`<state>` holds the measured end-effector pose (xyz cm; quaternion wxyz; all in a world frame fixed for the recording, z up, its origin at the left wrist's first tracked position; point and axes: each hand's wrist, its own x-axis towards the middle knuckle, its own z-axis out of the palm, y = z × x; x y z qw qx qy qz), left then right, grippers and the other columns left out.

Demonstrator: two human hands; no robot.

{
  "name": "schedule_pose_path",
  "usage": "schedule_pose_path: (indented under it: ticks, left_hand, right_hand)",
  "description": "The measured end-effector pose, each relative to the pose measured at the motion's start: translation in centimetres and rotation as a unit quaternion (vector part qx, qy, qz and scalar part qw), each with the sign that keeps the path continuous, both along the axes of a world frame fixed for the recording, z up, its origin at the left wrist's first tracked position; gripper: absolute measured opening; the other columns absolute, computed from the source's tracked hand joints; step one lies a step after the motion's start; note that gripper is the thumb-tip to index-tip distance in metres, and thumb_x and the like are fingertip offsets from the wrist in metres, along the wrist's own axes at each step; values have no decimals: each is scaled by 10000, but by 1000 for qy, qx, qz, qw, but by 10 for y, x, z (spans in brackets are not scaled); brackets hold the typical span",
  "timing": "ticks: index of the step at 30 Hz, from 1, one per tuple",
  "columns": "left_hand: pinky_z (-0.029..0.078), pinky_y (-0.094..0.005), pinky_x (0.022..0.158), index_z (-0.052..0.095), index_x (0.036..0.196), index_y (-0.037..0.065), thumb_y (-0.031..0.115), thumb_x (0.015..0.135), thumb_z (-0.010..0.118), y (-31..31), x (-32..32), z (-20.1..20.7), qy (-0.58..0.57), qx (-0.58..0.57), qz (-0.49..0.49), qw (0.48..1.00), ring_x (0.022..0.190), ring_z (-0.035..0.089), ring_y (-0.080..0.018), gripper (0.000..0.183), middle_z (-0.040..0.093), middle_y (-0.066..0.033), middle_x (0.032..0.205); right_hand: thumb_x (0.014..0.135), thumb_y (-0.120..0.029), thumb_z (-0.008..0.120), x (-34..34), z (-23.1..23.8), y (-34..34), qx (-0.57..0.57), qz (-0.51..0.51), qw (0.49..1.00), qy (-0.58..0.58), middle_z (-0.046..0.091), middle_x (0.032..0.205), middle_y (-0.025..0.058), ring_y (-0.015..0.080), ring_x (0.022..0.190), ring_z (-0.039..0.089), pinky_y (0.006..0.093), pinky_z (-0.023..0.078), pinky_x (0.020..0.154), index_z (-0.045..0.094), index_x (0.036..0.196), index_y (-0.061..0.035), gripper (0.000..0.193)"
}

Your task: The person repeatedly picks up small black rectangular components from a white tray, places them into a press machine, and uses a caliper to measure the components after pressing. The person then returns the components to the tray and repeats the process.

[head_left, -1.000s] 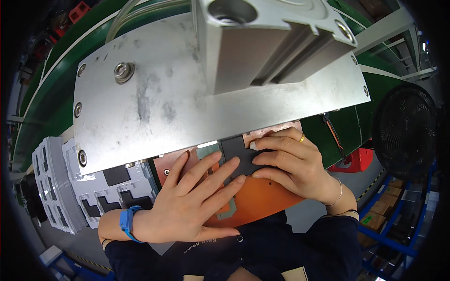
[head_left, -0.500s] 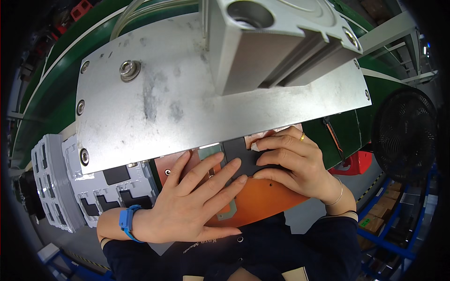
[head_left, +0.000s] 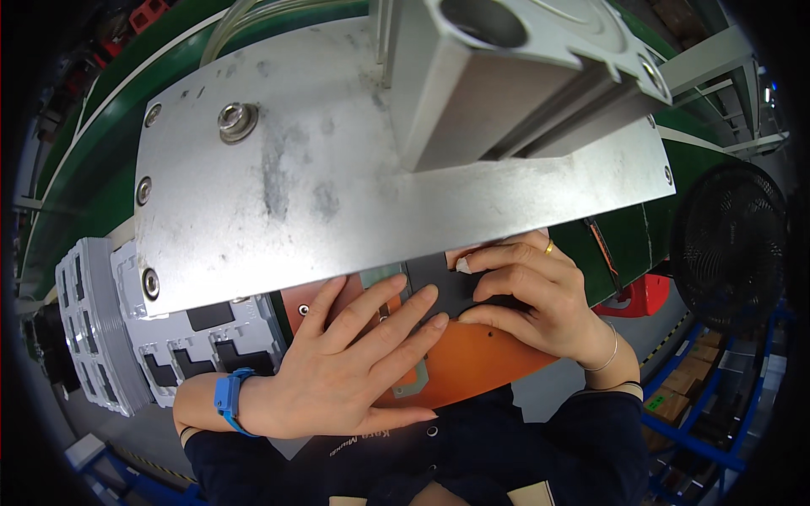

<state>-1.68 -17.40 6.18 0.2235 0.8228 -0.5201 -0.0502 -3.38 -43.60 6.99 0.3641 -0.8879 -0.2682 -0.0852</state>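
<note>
Smudged satin metal plate (head_left: 228, 202), smooth matt dark-grey piece (head_left: 440, 278) and glossy pale plastic trays (head_left: 120, 337).

The left hand (head_left: 342, 367) lies palm down, fingers (head_left: 396, 327) spread, pointing forward and rightward, thumb (head_left: 405, 417) held apart. The right hand (head_left: 544, 304) arches, fingers (head_left: 519, 282) bent leftward, thumb (head_left: 498, 319) just nearer the body.

The left hand (head_left: 346, 367) spreads flat, fingertips at the left edge of a dark grey flat sheet (head_left: 434, 282); the right hand (head_left: 540, 304) bends its fingers onto the sheet's right side. An orange base (head_left: 502, 363) lies below, an overhanging silver metal plate (head_left: 278, 228) above. Grey moulded trays (head_left: 196, 329) sit left, a black fan (head_left: 730, 244) right.
</note>
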Motion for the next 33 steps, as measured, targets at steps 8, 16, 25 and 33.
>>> schedule_pose_path:
  ticks: [8,16,25,33]
  left_hand:
    - [238,-589,1127,606,1334,110,701,755,670,-2,-1,2,-14,-6,4,1000,1307,442,-369,830,528,-121,1412]
    - [267,-572,1121,598,1322,50,511,794,745,0,-3,12,-10,-39,17,999,1312,448,-418,716,504,-173,1432]
    - [519,-260,622,585,1321,-22,122,959,624,-1,-9,23,423,-224,62,876,739,667,-150,391,650,-158,1135]
    - [542,-216,575,435,1390,4,-12,909,676,-13,-22,42,744,-156,27,650,659,672,-117,538,658,-68,1069]
  right_hand:
    - [708,-158,835,-1,-1,-1,-2,0,1000,-6,685,1062,88,262,942,619,355,512,823,626,860,-51,280]
    - [723,-128,822,-2,5,-2,26,0,999,45,621,1027,79,282,982,606,380,486,841,618,894,-69,272]
    - [725,14,758,-49,26,-7,128,34,990,-44,657,854,67,253,746,667,310,526,610,656,924,-36,229]
    - [777,-63,751,-61,40,-11,72,-49,979,-186,705,1088,112,257,1040,678,373,541,904,716,1008,-43,234]
